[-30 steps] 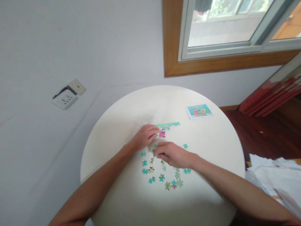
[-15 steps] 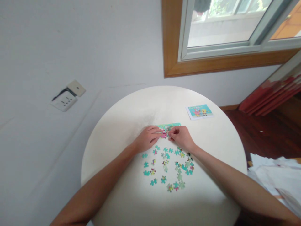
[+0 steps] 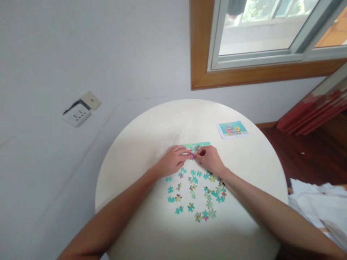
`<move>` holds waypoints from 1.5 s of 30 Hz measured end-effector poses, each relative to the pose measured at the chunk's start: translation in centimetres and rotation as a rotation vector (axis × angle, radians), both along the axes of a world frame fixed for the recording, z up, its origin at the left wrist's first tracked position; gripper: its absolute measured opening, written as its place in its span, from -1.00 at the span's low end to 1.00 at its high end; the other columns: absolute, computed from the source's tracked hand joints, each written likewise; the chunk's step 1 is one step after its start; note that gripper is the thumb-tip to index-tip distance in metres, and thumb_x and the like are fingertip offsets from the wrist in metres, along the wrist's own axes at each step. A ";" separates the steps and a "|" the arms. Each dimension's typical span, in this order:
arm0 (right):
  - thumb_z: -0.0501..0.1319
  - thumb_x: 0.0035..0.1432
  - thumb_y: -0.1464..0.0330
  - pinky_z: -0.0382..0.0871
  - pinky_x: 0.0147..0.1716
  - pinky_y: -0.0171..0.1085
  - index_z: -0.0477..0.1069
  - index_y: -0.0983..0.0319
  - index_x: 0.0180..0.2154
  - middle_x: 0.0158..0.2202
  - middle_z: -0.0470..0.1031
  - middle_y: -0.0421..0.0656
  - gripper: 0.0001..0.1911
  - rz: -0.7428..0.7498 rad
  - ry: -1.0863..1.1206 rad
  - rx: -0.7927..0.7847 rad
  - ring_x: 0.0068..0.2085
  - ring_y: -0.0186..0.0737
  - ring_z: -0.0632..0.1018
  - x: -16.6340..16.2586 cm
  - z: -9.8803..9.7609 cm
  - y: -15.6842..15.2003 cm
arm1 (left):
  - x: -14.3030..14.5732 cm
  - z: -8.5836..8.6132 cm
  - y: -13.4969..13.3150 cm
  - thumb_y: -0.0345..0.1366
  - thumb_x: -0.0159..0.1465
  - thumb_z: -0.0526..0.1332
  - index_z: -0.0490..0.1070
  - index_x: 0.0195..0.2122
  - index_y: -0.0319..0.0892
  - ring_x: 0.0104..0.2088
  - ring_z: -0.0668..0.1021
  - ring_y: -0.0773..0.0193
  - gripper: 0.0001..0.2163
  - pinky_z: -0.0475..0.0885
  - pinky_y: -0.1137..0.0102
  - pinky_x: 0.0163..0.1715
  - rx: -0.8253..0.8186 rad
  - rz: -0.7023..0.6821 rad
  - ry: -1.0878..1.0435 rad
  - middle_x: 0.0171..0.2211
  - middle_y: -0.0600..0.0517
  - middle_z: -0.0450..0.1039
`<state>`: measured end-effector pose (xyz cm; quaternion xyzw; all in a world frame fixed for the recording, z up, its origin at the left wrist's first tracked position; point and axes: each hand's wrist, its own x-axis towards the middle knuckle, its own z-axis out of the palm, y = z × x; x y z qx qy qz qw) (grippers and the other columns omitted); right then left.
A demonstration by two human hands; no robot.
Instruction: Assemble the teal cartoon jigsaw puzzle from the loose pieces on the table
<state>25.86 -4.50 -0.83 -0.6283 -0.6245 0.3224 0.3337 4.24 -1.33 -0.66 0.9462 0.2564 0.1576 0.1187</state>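
Observation:
A partly joined jigsaw puzzle (image 3: 195, 146), teal with pink parts, lies on the white round table (image 3: 130, 155). My left hand (image 3: 173, 161) rests flat over its left side, fingers stretched out and covering part of it. At its lower right edge, my right hand (image 3: 210, 157) pinches a small puzzle piece, mostly hidden by the fingertips. The two hands' fingertips almost meet. Nearer to me, several loose puzzle pieces (image 3: 191, 207) are spread out in teal, pale green, yellow and pink. Some pieces lie close under my right wrist.
A folded picture sheet (image 3: 232, 130) with cartoon figures lies toward the table's far right. Behind stand a white wall with a socket (image 3: 77, 115) and a wood-framed window (image 3: 199, 47). White papers (image 3: 320, 209) are piled at the right, below a red curtain (image 3: 306, 110).
The whole view has shifted slightly. My left fingers reach a little further right over the puzzle, closer to the right fingertips. The right hand keeps its pinch at the puzzle's edge.

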 end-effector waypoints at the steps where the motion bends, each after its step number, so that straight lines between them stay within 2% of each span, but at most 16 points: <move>1: 0.24 0.00 0.46 0.27 -0.43 -0.33 0.51 0.25 -0.55 -0.55 0.56 -0.16 -0.87 0.000 -0.018 -0.003 -0.49 -0.28 0.50 0.0 0.1 0.0 | 0.0 0.0 0.0 -0.47 0.35 0.11 0.47 0.11 0.02 0.18 0.37 0.14 -0.63 0.28 0.11 0.21 -0.003 0.002 -0.004 0.15 0.05 0.44; 10: 0.25 0.02 0.45 0.24 -0.42 -0.33 0.50 0.25 -0.51 -0.51 0.55 -0.16 -0.89 0.022 -0.102 0.032 -0.45 -0.27 0.50 -0.2 -0.7 0.2 | 0.1 0.1 -0.1 -0.50 0.35 0.09 0.46 0.12 0.03 0.16 0.38 0.16 -0.60 0.29 0.12 0.19 -0.014 -0.007 -0.039 0.13 0.04 0.45; 18: 0.17 0.15 0.38 0.22 -0.42 -0.32 0.51 0.27 -0.42 -0.54 0.49 -0.20 -0.82 -0.047 -0.023 0.185 -0.50 -0.31 0.42 2.5 0.7 0.7 | 0.3 0.0 -0.2 -0.48 0.35 0.07 0.47 0.09 -0.02 0.15 0.40 0.16 -0.63 0.29 0.13 0.20 -0.036 0.000 -0.067 0.12 -0.01 0.43; 27: 0.13 0.17 0.36 0.22 -0.43 -0.32 0.51 0.24 -0.37 -0.52 0.50 -0.20 -0.81 -0.055 -0.016 0.179 -0.50 -0.31 0.42 3.3 0.9 0.8 | 0.8 0.6 -0.5 -0.51 0.33 0.08 0.47 0.08 -0.06 0.19 0.33 0.10 -0.63 0.26 0.09 0.23 0.009 0.015 -0.059 0.15 -0.06 0.35; 35: 0.13 0.16 0.37 0.24 -0.40 -0.32 0.51 0.24 -0.36 -0.49 0.53 -0.19 -0.82 -0.055 -0.010 0.170 -0.49 -0.29 0.44 3.6 1.3 0.7 | 0.7 0.2 -0.6 -0.45 0.34 0.10 0.47 0.10 -0.04 0.22 0.28 0.03 -0.65 0.25 0.05 0.22 0.048 0.016 -0.002 0.20 -0.09 0.30; 42: 0.14 0.17 0.38 0.25 -0.42 -0.32 0.52 0.26 -0.35 -0.49 0.54 -0.18 -0.82 -0.064 0.023 0.179 -0.50 -0.31 0.43 3.7 1.6 0.6 | 0.9 0.4 -0.5 -0.44 0.38 0.04 0.40 0.13 -0.11 0.19 0.33 0.10 -0.66 0.23 0.09 0.25 0.021 0.052 -0.093 0.14 -0.08 0.38; 45: 0.15 0.19 0.39 0.27 -0.42 -0.33 0.53 0.27 -0.31 -0.48 0.53 -0.19 -0.83 -0.008 0.051 0.192 -0.50 -0.32 0.42 3.6 1.8 0.4 | 0.9 0.4 -0.4 -0.45 0.38 0.03 0.37 0.16 -0.12 0.17 0.35 0.11 -0.64 0.25 0.09 0.23 0.021 0.072 -0.121 0.11 -0.07 0.40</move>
